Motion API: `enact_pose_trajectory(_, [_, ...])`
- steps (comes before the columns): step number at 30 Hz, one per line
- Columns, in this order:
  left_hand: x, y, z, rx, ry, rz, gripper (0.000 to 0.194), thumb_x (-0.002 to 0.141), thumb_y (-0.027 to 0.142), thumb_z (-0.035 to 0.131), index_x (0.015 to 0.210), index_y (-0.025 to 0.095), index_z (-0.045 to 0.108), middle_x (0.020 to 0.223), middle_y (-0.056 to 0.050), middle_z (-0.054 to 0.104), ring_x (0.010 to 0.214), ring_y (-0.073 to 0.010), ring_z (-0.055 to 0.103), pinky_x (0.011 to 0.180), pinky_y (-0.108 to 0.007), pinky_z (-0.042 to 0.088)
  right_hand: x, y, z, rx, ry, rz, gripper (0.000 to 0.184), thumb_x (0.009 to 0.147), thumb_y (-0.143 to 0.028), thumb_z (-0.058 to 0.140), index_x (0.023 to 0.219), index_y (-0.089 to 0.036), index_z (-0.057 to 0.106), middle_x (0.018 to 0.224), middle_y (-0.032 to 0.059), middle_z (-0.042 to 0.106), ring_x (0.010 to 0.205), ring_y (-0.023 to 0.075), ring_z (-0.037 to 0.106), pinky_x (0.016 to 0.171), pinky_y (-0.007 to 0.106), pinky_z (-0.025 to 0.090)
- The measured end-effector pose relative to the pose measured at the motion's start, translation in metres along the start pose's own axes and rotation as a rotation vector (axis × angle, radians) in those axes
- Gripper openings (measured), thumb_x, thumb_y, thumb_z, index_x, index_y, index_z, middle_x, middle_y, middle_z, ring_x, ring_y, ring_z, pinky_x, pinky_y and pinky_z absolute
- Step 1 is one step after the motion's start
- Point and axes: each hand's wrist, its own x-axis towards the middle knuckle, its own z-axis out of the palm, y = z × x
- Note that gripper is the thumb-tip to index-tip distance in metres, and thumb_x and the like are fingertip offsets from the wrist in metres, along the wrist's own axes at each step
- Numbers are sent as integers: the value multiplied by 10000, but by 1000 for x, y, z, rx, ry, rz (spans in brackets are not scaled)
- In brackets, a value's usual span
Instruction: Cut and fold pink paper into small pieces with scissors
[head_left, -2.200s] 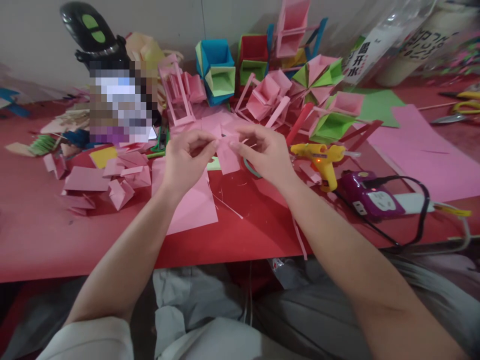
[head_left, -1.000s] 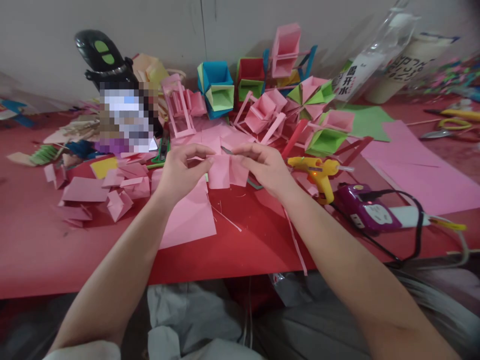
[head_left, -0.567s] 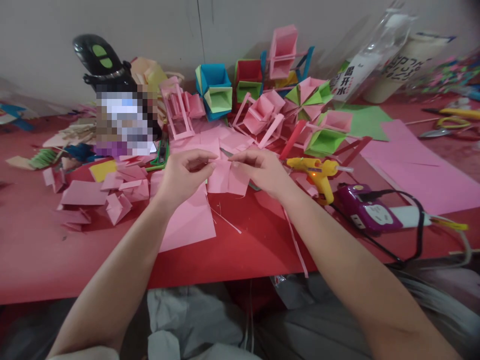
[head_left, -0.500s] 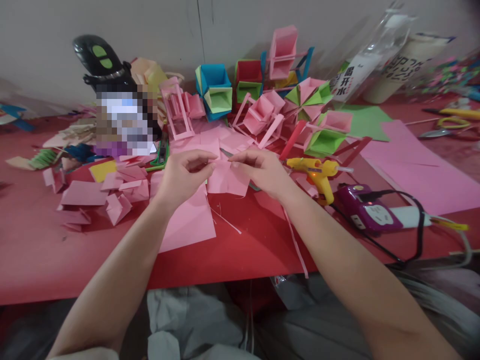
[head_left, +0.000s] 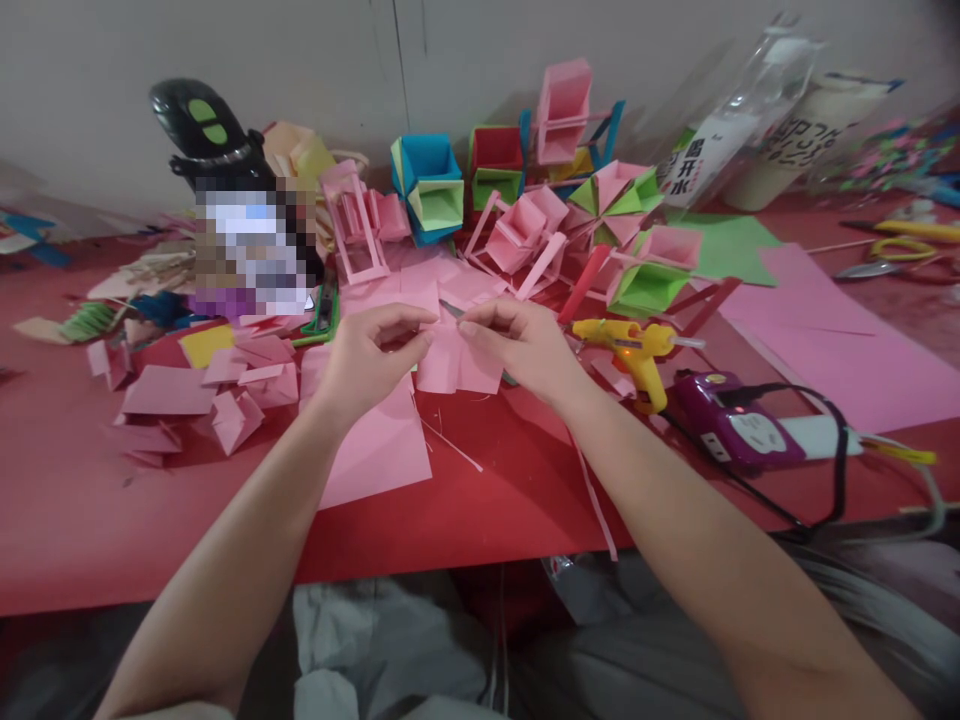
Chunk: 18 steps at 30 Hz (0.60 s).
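Observation:
A small piece of pink paper point(head_left: 457, 368) with a crease down its middle hangs between my two hands. My left hand point(head_left: 381, 352) pinches its upper left part between thumb and fingers. On the other side, my right hand point(head_left: 517, 345) grips its upper right part the same way. A thin grey blade tip point(head_left: 450, 308) shows behind the paper; the rest of that tool is mostly hidden. Beneath my left wrist lies a larger pink sheet point(head_left: 379, 455). Loose folded pink pieces point(head_left: 236, 418) are heaped to the left.
A yellow glue gun point(head_left: 634, 350) with a lit orange light lies right of my right hand, near a purple power socket point(head_left: 739, 420). Several folded paper models point(head_left: 521, 230) stand behind. A phone point(head_left: 251, 250) leans in a black holder at left. Scissors point(head_left: 874, 270) lie far right.
The pink paper's lower edge has swung slightly, and its centre crease shows more clearly. Both hands keep their hold in nearly the same place. The view has shifted slightly.

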Motion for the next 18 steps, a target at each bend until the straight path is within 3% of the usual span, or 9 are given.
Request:
enact_pose_trajectory(6, [1, -2, 0, 6, -16, 21, 142, 800, 183, 710, 929, 197, 767, 895, -51, 771, 784, -168, 714, 710, -268, 593, 0, 0, -1, -101, -54, -88, 186, 868, -326, 696, 990, -206, 768, 972, 52, 774, 884, 201, 699, 841, 366, 559])
enact_pose_trajectory(11, [1, 0, 1, 34, 1, 43, 191, 824, 199, 698, 1012, 201, 732, 976, -59, 738, 871, -167, 703, 737, -260, 587, -3, 3, 0, -126, -144, -71, 170, 870, -280, 667, 985, -217, 775, 992, 41, 780, 937, 211, 707, 886, 382, 556])
enact_pose_trajectory(18, [3, -3, 1, -26, -2, -31, 192, 787, 253, 770, 959, 183, 721, 877, -54, 747, 810, -176, 712, 701, -263, 574, -2, 0, -1, -138, -86, -50, 140, 835, -288, 693, 894, -183, 765, 839, 44, 752, 746, 178, 666, 706, 329, 555])
